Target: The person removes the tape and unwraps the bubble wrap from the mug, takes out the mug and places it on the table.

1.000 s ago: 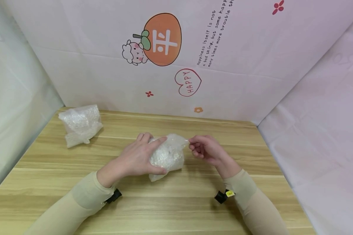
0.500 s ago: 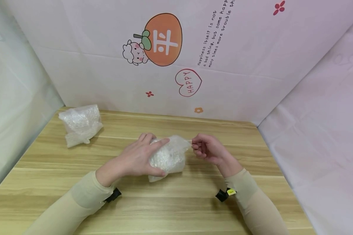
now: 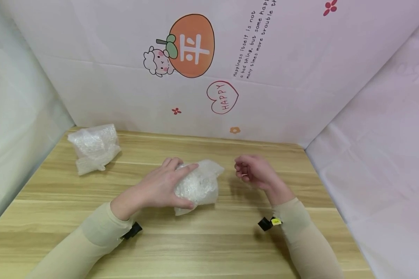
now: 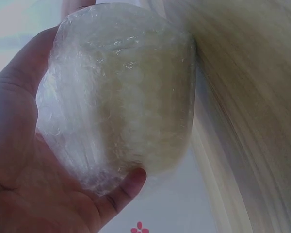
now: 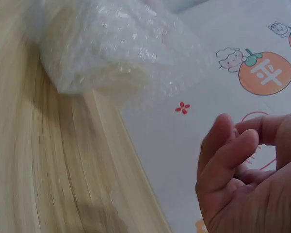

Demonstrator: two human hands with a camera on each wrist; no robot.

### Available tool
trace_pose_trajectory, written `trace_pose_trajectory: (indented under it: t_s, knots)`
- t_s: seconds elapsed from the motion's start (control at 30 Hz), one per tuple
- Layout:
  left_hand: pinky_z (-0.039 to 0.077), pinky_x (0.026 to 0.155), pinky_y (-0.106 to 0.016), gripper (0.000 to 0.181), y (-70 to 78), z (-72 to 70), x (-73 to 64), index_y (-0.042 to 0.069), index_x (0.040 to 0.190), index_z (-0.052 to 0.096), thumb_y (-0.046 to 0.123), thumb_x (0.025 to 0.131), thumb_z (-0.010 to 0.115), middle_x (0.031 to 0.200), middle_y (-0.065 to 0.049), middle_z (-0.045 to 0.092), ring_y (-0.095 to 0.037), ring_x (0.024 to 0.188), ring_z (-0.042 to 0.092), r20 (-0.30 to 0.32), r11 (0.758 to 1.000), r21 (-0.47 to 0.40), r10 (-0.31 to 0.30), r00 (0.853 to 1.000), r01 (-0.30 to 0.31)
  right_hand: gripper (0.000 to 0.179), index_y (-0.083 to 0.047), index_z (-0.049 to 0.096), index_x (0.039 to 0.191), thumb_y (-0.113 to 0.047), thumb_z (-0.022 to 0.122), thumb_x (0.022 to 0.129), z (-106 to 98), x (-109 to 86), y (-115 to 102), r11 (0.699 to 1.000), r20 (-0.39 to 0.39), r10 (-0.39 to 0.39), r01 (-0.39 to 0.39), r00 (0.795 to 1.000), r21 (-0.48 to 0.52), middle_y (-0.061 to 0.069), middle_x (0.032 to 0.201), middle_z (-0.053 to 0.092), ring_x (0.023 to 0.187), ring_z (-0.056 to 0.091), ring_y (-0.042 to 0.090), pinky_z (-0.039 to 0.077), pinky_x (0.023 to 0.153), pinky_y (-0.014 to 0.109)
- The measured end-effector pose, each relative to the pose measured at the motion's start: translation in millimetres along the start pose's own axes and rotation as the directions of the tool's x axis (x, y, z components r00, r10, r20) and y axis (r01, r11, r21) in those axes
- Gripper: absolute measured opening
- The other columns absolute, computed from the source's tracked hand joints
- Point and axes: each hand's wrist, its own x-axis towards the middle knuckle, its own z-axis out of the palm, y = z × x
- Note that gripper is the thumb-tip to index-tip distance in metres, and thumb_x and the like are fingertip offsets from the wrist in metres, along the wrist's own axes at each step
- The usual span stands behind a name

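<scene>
My left hand grips a bundle of bubble wrap from its left side, thumb near and fingers beyond. In the left wrist view the wrapped bundle looks rounded, with pale tan tones showing through; what lies inside cannot be told. To the right, my right hand hovers apart from the bundle, its fingers curled and thumb near the index tip. The right wrist view shows these bent fingers with no thing plainly visible between them. A loose wrap flap sticks out from the bundle toward this hand.
A second bubble-wrapped bundle lies at the back left of the wood-grain table. Printed white cloth stands along the back edge, and pale cloth hangs on both sides. Black wrist cameras hang under the sleeves.
My right hand, which was pinching a clear strip at the flap's tip, has drawn away to the right, leaving a gap. My left hand keeps its grip on the bundle.
</scene>
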Motion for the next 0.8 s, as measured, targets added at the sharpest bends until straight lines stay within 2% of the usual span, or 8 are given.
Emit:
trace_pose_trajectory:
  t_s: [0.1, 0.2, 0.33, 0.57, 0.8]
  knots:
    - [0.057, 0.101, -0.056, 0.115, -0.1, -0.9, -0.6, 0.027, 0.174, 0.041, 0.073, 0.081, 0.089, 0.156, -0.019, 0.048, -0.035, 0.140, 0.047, -0.003, 1.000, 0.000, -0.004, 1.000, 0.004, 0.021, 0.001, 0.068, 0.101, -0.019, 0.067, 0.107, -1.6, 4.4, 2.6, 0.988, -0.035, 0.019, -0.025, 0.999, -0.151, 0.005, 0.083, 0.066, 0.069, 0.064, 0.016, 0.044, 0.054, 0.024]
    - [0.057, 0.100, -0.055, 0.115, -0.6, -0.9, -0.8, 0.027, 0.174, 0.041, 0.074, 0.081, 0.089, 0.155, -0.018, 0.048, -0.035, 0.139, 0.047, -0.005, 1.000, 0.003, -0.003, 1.000, 0.003, 0.031, 0.007, 0.068, 0.102, -0.024, 0.070, 0.108, -5.4, 8.0, 7.1, 0.958, -0.057, 0.040, -0.054, 0.998, -0.283, 0.007, 0.081, 0.067, 0.068, 0.066, 0.019, 0.044, 0.054, 0.027]
    - [0.057, 0.100, -0.054, 0.115, -0.8, -1.0, -0.9, 0.028, 0.174, 0.041, 0.074, 0.080, 0.089, 0.154, -0.017, 0.049, -0.033, 0.138, 0.047, -0.008, 1.000, 0.002, -0.002, 1.000, 0.002, 0.037, 0.005, 0.070, 0.091, -0.028, 0.071, 0.109, -11.4, 12.5, 15.0, 0.903, -0.060, 0.072, -0.090, 0.996, -0.419, 0.009, 0.072, 0.067, 0.064, 0.065, 0.020, 0.043, 0.052, 0.028]
    - [0.058, 0.098, -0.054, 0.114, -2.3, 1.2, -0.6, 0.029, 0.174, 0.041, 0.075, 0.081, 0.088, 0.153, -0.017, 0.049, -0.033, 0.138, 0.047, -0.010, 1.000, 0.001, -0.001, 1.000, 0.001, 0.042, -0.005, 0.064, 0.073, -0.026, 0.070, 0.108, -20.8, 19.5, 29.1, 0.828, -0.101, 0.101, -0.140, 0.990, -0.543, 0.007, 0.062, 0.062, 0.055, 0.062, 0.018, 0.038, 0.048, 0.025]
    - [0.057, 0.100, -0.055, 0.115, -2.4, 1.4, -0.8, 0.029, 0.174, 0.040, 0.075, 0.080, 0.088, 0.153, -0.017, 0.049, -0.033, 0.139, 0.046, -0.013, 1.000, 0.003, 0.000, 1.000, 0.000, 0.044, -0.009, 0.061, 0.065, -0.026, 0.069, 0.105, -25.2, 24.3, 35.6, 0.756, -0.169, 0.091, -0.178, 0.982, -0.630, 0.004, 0.059, 0.060, 0.053, 0.065, 0.018, 0.040, 0.046, 0.025]
